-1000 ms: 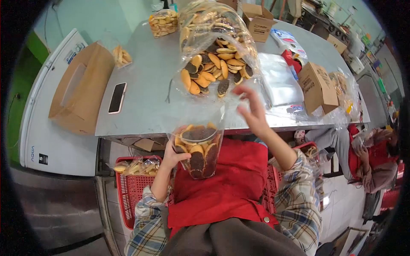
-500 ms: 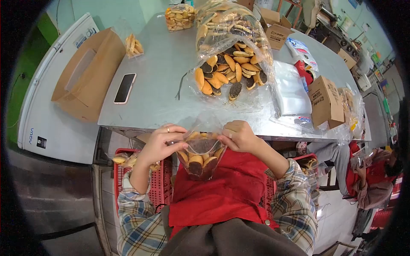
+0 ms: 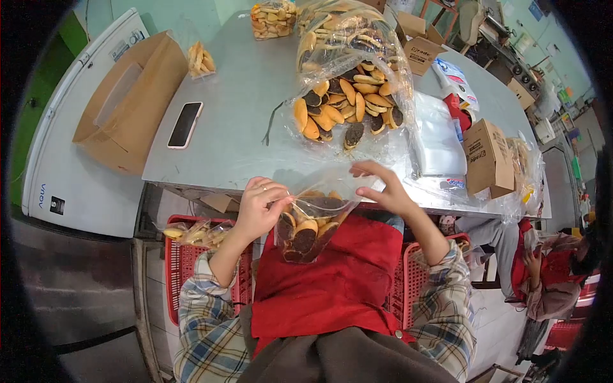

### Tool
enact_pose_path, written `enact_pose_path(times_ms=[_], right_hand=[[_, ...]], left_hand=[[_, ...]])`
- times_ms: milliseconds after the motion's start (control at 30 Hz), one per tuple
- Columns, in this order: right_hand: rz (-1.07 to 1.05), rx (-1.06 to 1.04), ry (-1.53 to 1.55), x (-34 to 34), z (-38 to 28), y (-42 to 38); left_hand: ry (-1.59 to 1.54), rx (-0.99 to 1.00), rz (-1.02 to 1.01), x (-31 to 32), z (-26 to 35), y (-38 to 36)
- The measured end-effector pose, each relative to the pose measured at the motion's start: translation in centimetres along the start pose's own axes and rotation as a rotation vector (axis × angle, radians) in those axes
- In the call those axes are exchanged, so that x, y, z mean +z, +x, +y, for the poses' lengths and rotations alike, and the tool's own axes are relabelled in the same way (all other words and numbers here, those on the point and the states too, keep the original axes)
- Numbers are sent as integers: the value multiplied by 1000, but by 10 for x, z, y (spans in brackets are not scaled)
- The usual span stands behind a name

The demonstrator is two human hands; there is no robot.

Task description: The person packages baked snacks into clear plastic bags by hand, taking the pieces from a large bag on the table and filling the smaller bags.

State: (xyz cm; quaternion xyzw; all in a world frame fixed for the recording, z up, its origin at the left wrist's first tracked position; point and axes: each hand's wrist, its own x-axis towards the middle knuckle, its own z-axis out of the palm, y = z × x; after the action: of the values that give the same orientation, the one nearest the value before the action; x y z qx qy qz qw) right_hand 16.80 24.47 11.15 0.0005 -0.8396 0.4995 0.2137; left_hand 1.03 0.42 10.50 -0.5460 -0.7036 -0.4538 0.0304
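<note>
A clear plastic bag of small oval pastries, some with dark chocolate-coloured faces, hangs tilted over the red apron in front of the table edge. My left hand pinches the left side of the bag's neck between thumb and fingers. At the bag's upper right corner, my right hand has its thumb and fingers spread apart. Beyond both hands, a large open clear bag lies on the table, with loose pastries of the same kind at its mouth.
The metal table carries a phone, a stack of clear plastic bags and small cardboard boxes. A large cardboard box stands at left. Red baskets flank my lap. Another person sits at right.
My right hand has opened and moved slightly right and up from the bag's neck. The bag has tilted, and my left hand still grips its left side.
</note>
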Motion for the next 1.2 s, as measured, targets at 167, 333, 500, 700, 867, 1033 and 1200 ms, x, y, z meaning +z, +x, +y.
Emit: enact_pose_path(times_ms=[167,333,500,700,867,1033,1200], right_hand=[[-555,-112,-446,-13,-53,37],[-779,107,-880,14,-42,42],[-460,-257,-779,48,-51,30],[-261,-367,-733,74,-41,26],[-198,-438,-753,83,-31,27],[-115,-457,-758,101,-33,31],[-146,-438,-742,105,-35,31]], left_hand=[[103,143,-40,9,17,9],[228,176,-3,11,14,3],[250,200,19,15,15,0],[296,236,35,13,14,-3],[325,157,-125,-15,32,8],[404,227,-213,-28,17,8],[333,216,-116,-23,12,2]])
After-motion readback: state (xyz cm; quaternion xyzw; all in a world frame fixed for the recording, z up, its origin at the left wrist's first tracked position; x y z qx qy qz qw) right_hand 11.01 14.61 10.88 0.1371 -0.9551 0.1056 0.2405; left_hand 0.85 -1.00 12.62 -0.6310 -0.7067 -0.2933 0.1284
